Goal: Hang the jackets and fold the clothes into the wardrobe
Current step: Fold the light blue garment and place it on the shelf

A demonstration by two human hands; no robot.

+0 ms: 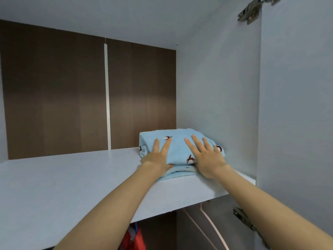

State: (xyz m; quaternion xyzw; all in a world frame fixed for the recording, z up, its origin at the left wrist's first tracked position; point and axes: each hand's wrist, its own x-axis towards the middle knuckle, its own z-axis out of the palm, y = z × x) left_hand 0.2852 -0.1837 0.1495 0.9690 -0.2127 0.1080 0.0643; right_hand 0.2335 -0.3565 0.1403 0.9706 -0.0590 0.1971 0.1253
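A folded light-blue garment [177, 141] with small brown bird prints lies on the upper wardrobe shelf [72, 177], at its right end near the side wall. My left hand [158, 156] rests flat on the garment's left front part, fingers straight and spread. My right hand [205, 156] presses flat on its right part, fingers straight too. Both forearms reach up from below onto the shelf.
The wardrobe's brown back panel [54, 96] and grey right side wall [216, 96] enclose the shelf. An open door [297, 114] with metal hinges [250, 11] stands at the right. Below the shelf hangs something red [137, 239].
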